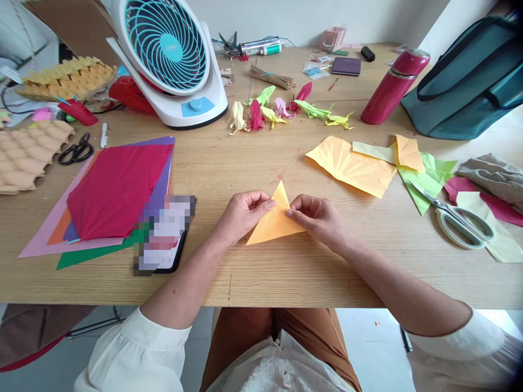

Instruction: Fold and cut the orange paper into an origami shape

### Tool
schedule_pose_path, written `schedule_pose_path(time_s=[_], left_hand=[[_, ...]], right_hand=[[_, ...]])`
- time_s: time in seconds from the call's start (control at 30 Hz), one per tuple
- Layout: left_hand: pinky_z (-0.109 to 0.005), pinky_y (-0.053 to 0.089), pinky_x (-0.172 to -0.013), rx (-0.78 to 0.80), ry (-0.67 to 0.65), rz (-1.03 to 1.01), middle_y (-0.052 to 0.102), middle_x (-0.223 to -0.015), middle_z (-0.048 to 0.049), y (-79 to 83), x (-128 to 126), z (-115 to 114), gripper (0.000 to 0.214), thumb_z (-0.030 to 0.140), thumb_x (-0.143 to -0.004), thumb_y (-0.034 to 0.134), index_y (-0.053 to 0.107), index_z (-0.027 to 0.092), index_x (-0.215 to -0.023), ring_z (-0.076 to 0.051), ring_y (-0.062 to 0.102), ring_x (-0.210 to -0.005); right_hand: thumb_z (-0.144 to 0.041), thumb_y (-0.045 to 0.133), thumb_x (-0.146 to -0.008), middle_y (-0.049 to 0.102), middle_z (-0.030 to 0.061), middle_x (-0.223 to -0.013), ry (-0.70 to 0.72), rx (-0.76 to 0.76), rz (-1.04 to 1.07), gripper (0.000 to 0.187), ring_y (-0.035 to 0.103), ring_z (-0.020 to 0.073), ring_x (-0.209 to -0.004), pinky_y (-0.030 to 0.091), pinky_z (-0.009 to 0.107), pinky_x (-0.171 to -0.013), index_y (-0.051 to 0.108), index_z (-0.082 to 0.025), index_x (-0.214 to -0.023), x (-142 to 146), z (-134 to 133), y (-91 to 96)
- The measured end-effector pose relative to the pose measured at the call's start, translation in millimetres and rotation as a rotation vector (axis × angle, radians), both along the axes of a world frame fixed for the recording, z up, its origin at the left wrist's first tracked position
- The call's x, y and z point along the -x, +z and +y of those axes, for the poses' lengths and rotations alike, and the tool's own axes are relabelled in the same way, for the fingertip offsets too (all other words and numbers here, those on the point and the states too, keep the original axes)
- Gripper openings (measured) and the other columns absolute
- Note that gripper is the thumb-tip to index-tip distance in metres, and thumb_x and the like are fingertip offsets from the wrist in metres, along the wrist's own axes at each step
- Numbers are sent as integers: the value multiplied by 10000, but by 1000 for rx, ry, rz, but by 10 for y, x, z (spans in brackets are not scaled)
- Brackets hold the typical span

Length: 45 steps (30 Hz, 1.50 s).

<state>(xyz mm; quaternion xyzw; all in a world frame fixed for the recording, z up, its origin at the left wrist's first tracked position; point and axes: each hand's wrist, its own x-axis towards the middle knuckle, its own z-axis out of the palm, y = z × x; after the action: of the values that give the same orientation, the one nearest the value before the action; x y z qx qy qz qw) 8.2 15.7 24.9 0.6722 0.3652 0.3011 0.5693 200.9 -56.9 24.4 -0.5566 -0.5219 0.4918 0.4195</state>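
Observation:
A folded sheet of yellow-orange paper (274, 222), triangular in outline with its tip pointing away from me, is between my two hands just above or on the table. My left hand (248, 213) pinches its left edge, thumb on top and fingers curled behind. On the opposite edge, my right hand (315, 218) grips the paper the same way, thumb tip near the middle of that side. The fingers beneath the sheet are partly hidden. Beyond the hands stand several folded paper figures (281, 111) in yellow, pink, red and green.
Coloured paper sheets (118, 190) and a phone (165, 234) lie left. To the right are a creased orange sheet (355, 166), paper scraps and scissors (457, 218). A fan (171, 60), a red flask (394, 87) and a teal bag (466, 81) stand at the back.

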Motion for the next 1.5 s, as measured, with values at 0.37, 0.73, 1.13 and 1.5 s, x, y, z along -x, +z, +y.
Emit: schedule_pose_path(time_s=[0.37,0.73,1.13,1.5], left_hand=[[-242,324,-601,-59,-18,10,462,-651,40,63,-26,-33,339,417,-855,661,539,167,-661,-96,406,-631],[-242,328,-588,-45,-23,7,464,-652,41,65,-31,-44,320,395,-864,642,523,173,-667,-94,412,-618],[-253,297,-587,-73,-22,25,423,-630,48,88,-31,-49,322,358,-884,602,500,174,-640,-91,372,-612],[-239,316,-575,-4,-5,34,460,-656,38,58,-27,-28,342,434,-900,596,543,177,-681,-101,399,-619]], right_hand=[[-595,757,-790,527,-25,-659,-4,9,-19,431,405,109,-582,264,269,-517,590,-200,-753,-9,-18,-5],[-596,740,-818,513,-23,-662,20,8,-34,429,398,113,-589,265,269,-525,582,-201,-761,-41,-20,-27],[-607,753,-789,514,-26,-656,16,30,-23,448,409,115,-587,270,275,-526,571,-201,-734,-9,-20,13],[-633,675,-856,485,-34,-660,16,51,4,454,378,111,-591,236,276,-540,573,-201,-758,-41,-17,12]])
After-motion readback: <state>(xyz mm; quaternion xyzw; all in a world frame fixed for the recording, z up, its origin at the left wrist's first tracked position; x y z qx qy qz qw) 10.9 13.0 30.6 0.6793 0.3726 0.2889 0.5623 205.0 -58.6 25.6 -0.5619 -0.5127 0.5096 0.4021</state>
